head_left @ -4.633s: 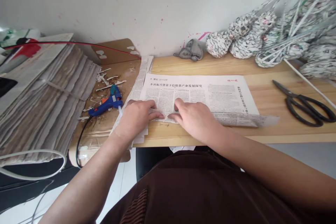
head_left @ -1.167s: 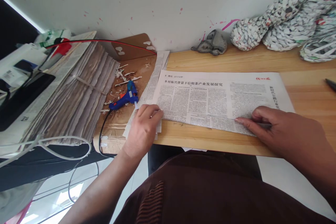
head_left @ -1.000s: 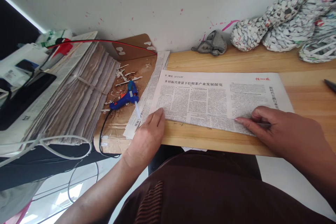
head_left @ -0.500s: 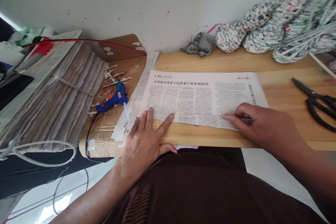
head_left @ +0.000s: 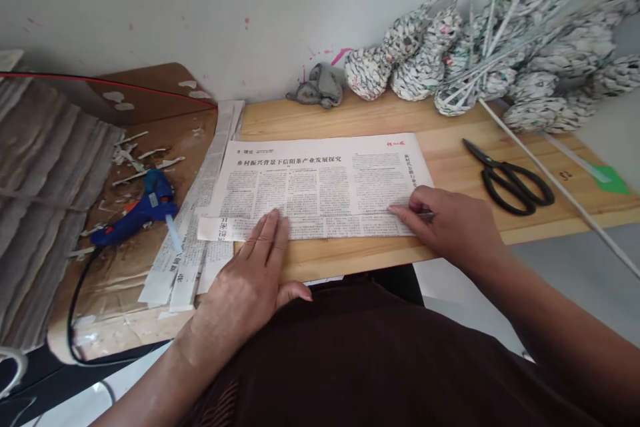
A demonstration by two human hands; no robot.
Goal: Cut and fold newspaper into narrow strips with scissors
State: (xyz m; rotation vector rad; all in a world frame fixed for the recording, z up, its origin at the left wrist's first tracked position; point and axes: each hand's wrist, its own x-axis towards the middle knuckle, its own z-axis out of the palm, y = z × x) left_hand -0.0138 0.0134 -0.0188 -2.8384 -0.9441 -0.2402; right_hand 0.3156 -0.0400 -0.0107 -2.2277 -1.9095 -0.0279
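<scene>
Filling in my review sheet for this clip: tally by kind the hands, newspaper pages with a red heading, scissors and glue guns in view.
Left hand and right hand: 2
Newspaper page with red heading: 1
Scissors: 1
Glue gun: 1
Total: 5

- Newspaper sheet: off-white, with columns of small black print and a red masthead.
- Thin rod: grey.
- Glue gun: blue, teal at one end.
- Scissors: black handles, dark grey blades.
- Tabletop: honey-yellow, streaked with wood grain.
- Woven paper gourds: mottled white and grey, plaited, flecked with green and red.
- Wall: pale grey, spattered pink.
- Cable: red and black.
- Garment: dark brown.
</scene>
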